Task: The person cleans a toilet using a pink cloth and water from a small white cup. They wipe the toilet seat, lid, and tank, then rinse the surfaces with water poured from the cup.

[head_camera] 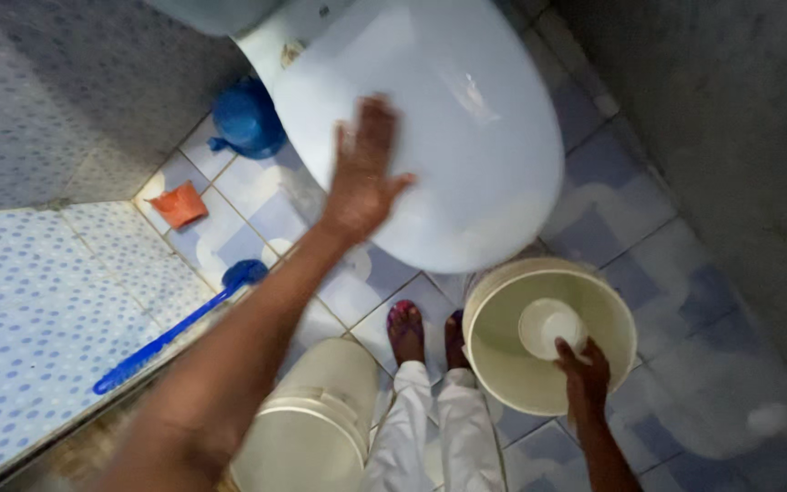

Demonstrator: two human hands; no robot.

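Over the closed white plastic toilet lid (448, 118) I lay my left hand (363, 178), fingers spread flat; my right hand (583, 369) pinches a small white cup (550, 326) inside the cream plastic bucket (503, 360). Best I keep that palm flat and the cup level.

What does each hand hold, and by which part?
Right hand grips the cream plastic bucket by its near rim. Left hand lies flat on the white toilet lid, holding nothing.

A home bathroom: a white toilet (448, 128), blue-patterned floor tiles (658, 237), a blue toilet brush (179, 328).
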